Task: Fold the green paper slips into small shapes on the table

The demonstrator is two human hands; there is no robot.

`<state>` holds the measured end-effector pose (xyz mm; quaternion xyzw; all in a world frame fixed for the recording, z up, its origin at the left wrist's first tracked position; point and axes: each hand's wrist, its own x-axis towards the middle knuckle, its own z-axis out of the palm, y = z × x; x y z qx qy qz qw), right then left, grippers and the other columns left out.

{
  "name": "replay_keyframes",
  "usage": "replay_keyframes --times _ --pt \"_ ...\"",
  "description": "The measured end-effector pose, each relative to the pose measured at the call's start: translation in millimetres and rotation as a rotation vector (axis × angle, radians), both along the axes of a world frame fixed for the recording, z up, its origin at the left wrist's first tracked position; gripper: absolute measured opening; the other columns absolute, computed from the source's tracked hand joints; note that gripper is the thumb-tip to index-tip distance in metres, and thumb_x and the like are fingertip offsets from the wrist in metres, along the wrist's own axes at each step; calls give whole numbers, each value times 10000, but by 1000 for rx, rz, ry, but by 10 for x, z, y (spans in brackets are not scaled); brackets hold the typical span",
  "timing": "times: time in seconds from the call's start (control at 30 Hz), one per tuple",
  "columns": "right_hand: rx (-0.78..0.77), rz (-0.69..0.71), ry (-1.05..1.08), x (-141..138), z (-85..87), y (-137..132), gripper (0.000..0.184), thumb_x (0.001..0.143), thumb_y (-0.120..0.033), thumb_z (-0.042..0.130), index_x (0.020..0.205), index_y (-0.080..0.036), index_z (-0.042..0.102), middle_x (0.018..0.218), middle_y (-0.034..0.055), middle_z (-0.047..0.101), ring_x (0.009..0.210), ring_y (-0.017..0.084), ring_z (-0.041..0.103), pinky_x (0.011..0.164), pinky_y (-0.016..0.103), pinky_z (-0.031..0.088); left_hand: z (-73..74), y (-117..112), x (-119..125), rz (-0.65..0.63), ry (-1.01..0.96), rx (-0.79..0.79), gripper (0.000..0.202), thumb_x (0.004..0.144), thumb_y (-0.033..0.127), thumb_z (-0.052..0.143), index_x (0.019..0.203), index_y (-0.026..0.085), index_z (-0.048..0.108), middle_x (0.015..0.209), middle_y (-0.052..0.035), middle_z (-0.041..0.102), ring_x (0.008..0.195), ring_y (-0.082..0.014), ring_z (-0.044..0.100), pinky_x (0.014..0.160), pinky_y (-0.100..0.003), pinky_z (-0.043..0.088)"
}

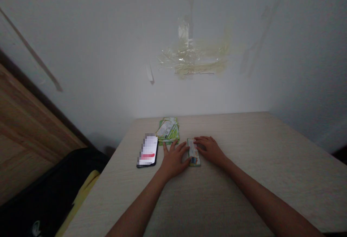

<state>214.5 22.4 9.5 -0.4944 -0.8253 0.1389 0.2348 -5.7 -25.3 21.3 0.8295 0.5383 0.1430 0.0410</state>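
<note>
A small green and white packet (193,152) lies flat on the pale wooden table (244,179), between my two hands. My left hand (173,159) rests palm down just left of it, fingers spread, thumb touching the packet's left edge. On the packet's right side my right hand (210,149) lies flat with the fingers stretched out, their tips on its right edge. Neither hand has lifted it.
A loose pile of green and white packets (168,130) sits near the table's far edge, by the white wall. A phone (148,150) with a lit screen lies left of my left hand. A black and yellow bag (54,193) is beside the table at lower left.
</note>
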Motion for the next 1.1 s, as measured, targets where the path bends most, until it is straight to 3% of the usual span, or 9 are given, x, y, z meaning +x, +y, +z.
replay_keyframes --times 0.4,0.57,0.83,1.1 --pt "-16 -16 5 5 5 7 322 878 -360 525 1186 -319 612 1335 20 564 1265 220 467 1128 537 178 -31 29 -19 -35 -3 -12 435 886 498 471 1307 387 474 1482 27 423 1420 -334 192 1035 -773 -79" --pt "-6 -18 9 0 13 7 306 897 -375 503 1173 -331 628 1320 21 575 1253 229 477 1114 536 211 -29 63 6 -34 6 -14 376 943 487 351 1265 373 510 1466 26 447 1424 -312 199 1037 -774 -61" --pt "20 -13 -4 -11 0 37 308 906 -412 493 1160 -330 646 1291 30 594 1226 229 502 1106 501 248 -64 73 16 -28 45 25 374 922 485 405 1258 363 514 1474 18 438 1427 -325 194 1047 -769 -34" --pt "46 -25 -21 -29 -24 42 372 895 -395 505 1242 -289 589 1296 50 585 1223 225 494 1100 468 263 -82 75 26 -9 55 42 484 926 502 381 1394 381 383 1434 -1 491 1416 -315 232 1048 -762 -71"
